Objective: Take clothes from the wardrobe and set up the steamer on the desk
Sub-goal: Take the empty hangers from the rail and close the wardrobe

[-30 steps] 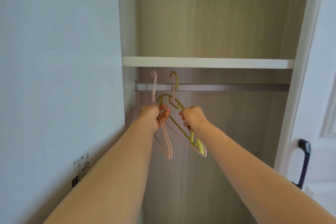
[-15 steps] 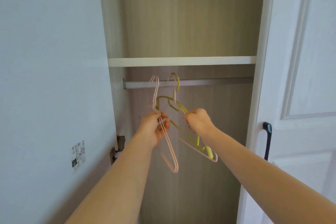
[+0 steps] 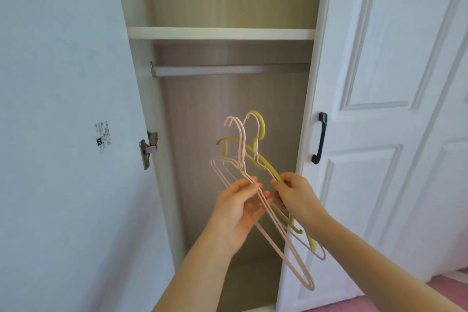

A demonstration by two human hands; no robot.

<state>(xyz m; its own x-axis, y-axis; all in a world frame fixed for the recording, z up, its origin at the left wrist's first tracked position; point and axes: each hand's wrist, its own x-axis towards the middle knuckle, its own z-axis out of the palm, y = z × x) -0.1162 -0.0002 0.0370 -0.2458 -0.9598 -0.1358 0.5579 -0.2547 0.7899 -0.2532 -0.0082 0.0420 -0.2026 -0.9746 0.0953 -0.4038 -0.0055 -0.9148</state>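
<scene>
I am in front of an open wardrobe whose metal rail [image 3: 228, 69] is bare. My left hand [image 3: 240, 206] grips the pink wire hangers [image 3: 286, 248] by their shoulder. My right hand [image 3: 295, 195] pinches the yellow-green hanger [image 3: 260, 132], which overlaps another pale hanger. All hangers are empty and held well below the rail, in front of the wardrobe's wood-grain back. No clothes and no steamer are in view.
A white shelf [image 3: 220, 33] sits above the rail. The open left door [image 3: 63, 134] carries a hinge [image 3: 149, 149] and a small sticker. The closed right door [image 3: 379, 109] has a dark handle [image 3: 320, 138]. Pink floor shows at the lower right.
The hangers have come off the rail and both hands have lowered them toward me. The view has shifted left and down.
</scene>
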